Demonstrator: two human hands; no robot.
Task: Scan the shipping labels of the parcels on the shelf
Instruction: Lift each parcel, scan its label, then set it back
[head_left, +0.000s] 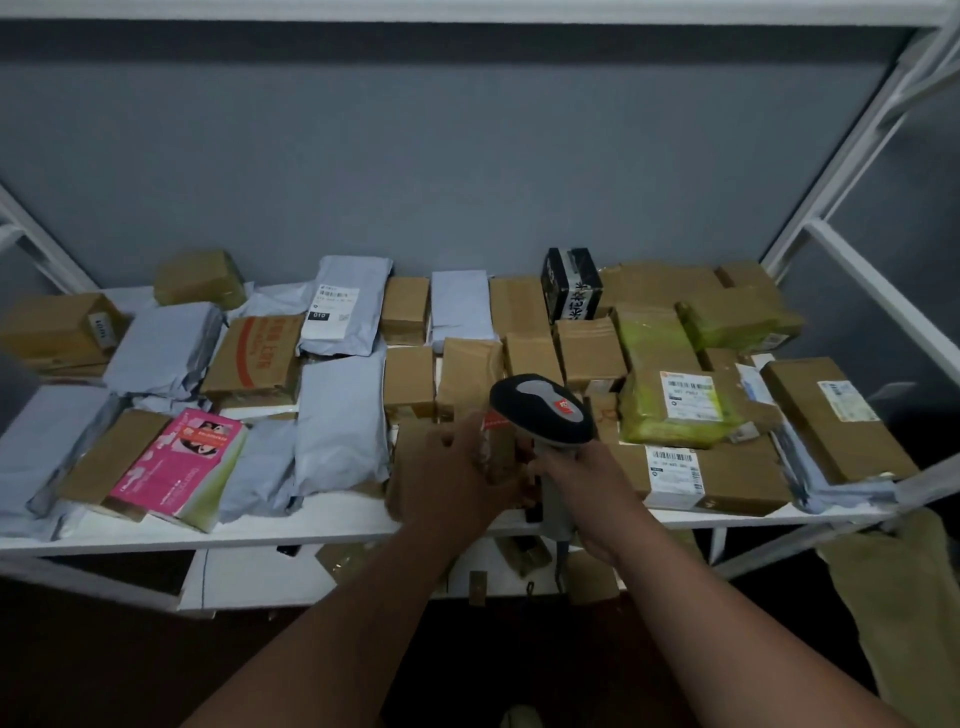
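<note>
My right hand (579, 488) grips the handle of a grey and black barcode scanner (543, 408), whose head points down at the shelf's front middle. Just left of it, my left hand (452, 475) holds a small brown cardboard parcel (415, 441) at the front edge of the white shelf (311, 527); the parcel's label is hidden. Several parcels cover the shelf: brown boxes, grey poly bags (343, 421), a pink box (182, 462), and a green-taped parcel (675, 410) with a white label facing up.
White metal shelf posts rise at the left (31, 239) and right (852, 156), with a grey wall behind. A lower shelf (249, 577) holds a few small boxes. A tan cloth (909, 613) hangs at the right.
</note>
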